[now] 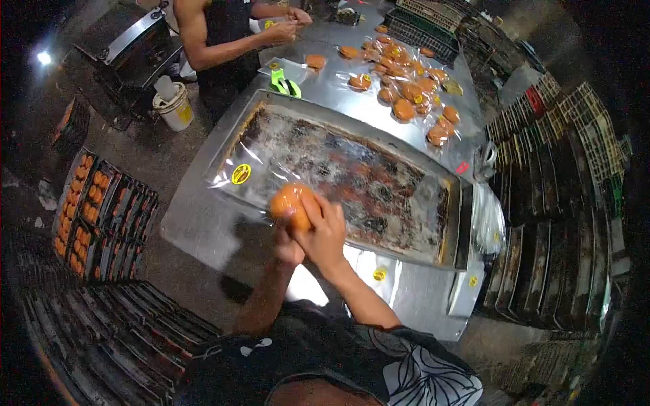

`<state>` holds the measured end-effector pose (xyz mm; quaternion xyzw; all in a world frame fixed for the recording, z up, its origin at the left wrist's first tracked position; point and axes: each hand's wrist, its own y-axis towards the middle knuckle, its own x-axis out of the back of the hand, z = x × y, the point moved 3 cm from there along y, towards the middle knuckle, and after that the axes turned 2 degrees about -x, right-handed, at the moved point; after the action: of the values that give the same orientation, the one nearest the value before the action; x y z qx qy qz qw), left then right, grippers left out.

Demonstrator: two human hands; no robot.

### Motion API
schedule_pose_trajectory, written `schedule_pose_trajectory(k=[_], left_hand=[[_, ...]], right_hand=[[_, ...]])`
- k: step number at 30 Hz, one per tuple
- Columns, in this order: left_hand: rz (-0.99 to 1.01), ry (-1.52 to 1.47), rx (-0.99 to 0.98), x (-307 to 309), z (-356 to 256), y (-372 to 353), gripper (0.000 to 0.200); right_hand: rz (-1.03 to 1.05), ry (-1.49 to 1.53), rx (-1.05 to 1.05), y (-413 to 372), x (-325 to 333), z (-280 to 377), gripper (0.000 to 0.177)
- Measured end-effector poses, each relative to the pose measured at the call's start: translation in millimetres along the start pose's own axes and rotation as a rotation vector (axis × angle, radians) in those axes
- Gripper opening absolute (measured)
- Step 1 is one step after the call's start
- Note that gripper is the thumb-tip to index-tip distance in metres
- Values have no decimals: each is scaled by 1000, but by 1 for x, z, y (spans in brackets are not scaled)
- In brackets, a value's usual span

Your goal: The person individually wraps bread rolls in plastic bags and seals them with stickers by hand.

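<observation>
Round golden-brown buns (pixel 288 196) are held over the near edge of a shallow metal tray. My right hand (pixel 326 233) is closed on them from the right, fingers lying across the top. Underneath and to the left, my left hand (pixel 290 243) grips them too, though its fingers are partly blurred and hidden. A clear plastic bag with a yellow round label (pixel 241 174) extends to the left of the buns; how far it covers them is hard to tell. The big rectangular tray (pixel 349 118) has a dark, stained bottom.
Many bagged buns (pixel 411 90) lie on the metal table (pixel 332 61) beyond the tray. A green tape dispenser (pixel 281 82) stands by its far-left corner. Across the table, a person's hands (pixel 288 28) work. Bun trays (pixel 84 210), a white bucket (pixel 175 108) and stacked crates (pixel 542 271) surround the table.
</observation>
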<state>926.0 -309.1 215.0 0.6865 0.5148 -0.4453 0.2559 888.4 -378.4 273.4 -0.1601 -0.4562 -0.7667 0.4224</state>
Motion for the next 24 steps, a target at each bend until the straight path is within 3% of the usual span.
schedule_pose_trajectory(k=[3, 5, 7, 8, 9, 10, 11, 12, 13, 14, 15, 17, 19, 21, 23, 24], left_hand=[[78, -201, 184, 1, -4, -13, 47], [245, -287, 308, -10, -17, -36, 42], [312, 1020, -621, -5, -8, -63, 42], [489, 1360, -656, 17, 4, -66, 31], [534, 1269, -438, 21, 7, -73, 26], [546, 1182, -226, 24, 11, -82, 22], [451, 971, -124, 36, 21, -87, 23], [347, 749, -47, 48, 31, -91, 27], [201, 792, 178, 28, 16, -109, 35], [325, 1111, 118, 10, -9, -123, 46], [181, 1297, 71, 28, -2, -131, 51], [146, 1135, 60, 28, -25, -160, 55], [82, 1072, 58, 48, -40, -188, 56], [51, 1013, 68, 72, -65, -213, 57], [-45, 887, 69, 99, -92, -243, 56], [-86, 876, 82, 116, -109, -260, 54]], right_hand=[[27, -63, -29, -12, 17, 3, 64], [199, 536, -192, -38, 30, -5, 55], [68, 454, -209, -62, 26, -20, 47], [-69, 765, -330, -69, 17, -23, 51], [-93, 828, -532, -81, 5, -36, 62], [-111, 710, -492, -74, 14, -23, 73], [7, 665, -455, -70, 24, -12, 71], [98, 567, -210, -71, 14, -30, 49], [248, 565, -210, -70, 4, -70, 28], [241, 351, -290, -43, 24, -75, 22], [95, 498, -192, -20, 28, -112, 20], [-135, 121, -181, 49, 56, -156, 19], [-141, 11, 27, 108, 50, -184, 39], [-327, -251, 382, 116, 30, -122, 52], [90, -126, 20, 87, -19, -32, 52], [218, 250, 96, 61, -69, 4, 47]])
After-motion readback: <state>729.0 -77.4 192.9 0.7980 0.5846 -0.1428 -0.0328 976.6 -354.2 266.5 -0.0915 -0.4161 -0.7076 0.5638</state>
